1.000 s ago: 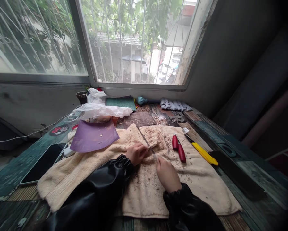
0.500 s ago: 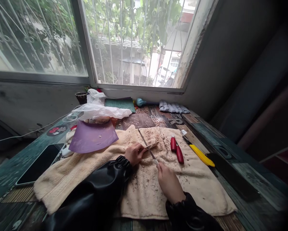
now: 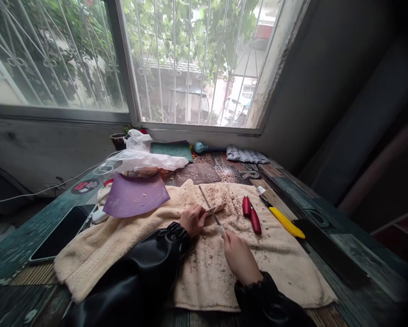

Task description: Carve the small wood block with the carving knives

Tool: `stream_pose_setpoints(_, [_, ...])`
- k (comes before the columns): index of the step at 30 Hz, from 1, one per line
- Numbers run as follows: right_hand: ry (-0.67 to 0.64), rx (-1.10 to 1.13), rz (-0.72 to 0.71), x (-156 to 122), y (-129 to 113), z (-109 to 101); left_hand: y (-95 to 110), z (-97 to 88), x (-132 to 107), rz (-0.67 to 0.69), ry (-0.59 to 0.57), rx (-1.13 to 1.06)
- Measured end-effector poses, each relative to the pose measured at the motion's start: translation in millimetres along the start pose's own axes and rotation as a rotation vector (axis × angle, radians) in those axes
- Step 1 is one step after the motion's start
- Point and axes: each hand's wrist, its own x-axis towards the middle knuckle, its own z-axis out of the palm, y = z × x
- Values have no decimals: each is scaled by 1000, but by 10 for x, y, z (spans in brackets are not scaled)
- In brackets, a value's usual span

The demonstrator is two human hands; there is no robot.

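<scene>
My left hand (image 3: 192, 219) is closed on one end of a small flat piece of wood (image 3: 220, 207), whose pointed end sticks out to the right over the towel (image 3: 286, 268). My right hand (image 3: 241, 259) grips the pale handle of a thin, narrow file (image 3: 206, 196). The file's metal blade slants away to the upper left and crosses the wood close to my left fingers. Wood shavings and dust lie around both hands. My right palm and the lower part of the handle are hidden by the fingers.
Right of my hands lie two red-handled tools (image 3: 251, 215) and a yellow-handled tool (image 3: 286, 222). A purple sheet (image 3: 136, 195), a phone (image 3: 62, 231) and a white plastic bag (image 3: 149, 160) are on the left. A green mat (image 3: 173, 150) lies near the window.
The view has shifted slightly, so things on the left appear a little further right. The file still crosses the wood, and both hands keep their grips.
</scene>
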Motion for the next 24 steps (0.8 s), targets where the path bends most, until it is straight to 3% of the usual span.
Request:
stream_pose_setpoints(4, [-2,-36,36,-54,36,-23,-50,-29,17,70,-34,-83])
stream_pose_setpoints(8, [-2,-77,37,93,-91,-47,-51,-60,22,134,-75,-127])
stream_pose_setpoints(14, [2,-33,23,285,-223,-21,22,-31,-6,70,-13,18])
stream_pose_setpoints(21, [3,9,-13,29,-59,3,-5,-13,11,8,30,66])
stream_pose_setpoints(24, [10,21,-17,-94,80,23,-45,-22,17,55,7,43])
